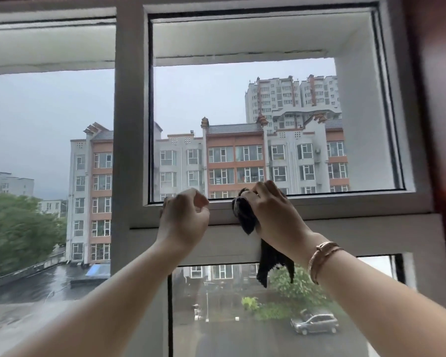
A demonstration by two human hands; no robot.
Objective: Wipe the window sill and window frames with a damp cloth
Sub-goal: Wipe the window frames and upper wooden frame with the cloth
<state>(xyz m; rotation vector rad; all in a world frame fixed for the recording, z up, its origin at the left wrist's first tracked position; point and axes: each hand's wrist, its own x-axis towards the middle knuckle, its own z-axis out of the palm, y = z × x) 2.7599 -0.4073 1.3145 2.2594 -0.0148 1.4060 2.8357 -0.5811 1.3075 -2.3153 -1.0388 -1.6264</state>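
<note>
Dark cloth (245,215) bunched and gripped in the curled fingers of the right hand (273,212), pressed against the lower rail of the grey window frame (345,202), loose end hanging below, left hand (184,217) loosely curled on the rail near its left corner, nothing held, gold bracelet (322,258) worn on the right wrist.

Both arms raised; left hand (184,217) loosely curled; right hand (273,212) clenched.

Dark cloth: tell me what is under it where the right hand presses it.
Under the dark cloth lies the white window frame's lower rail; the right hand grips the cloth there. The rail surface beneath is covered. The loose end hangs free below.
</note>
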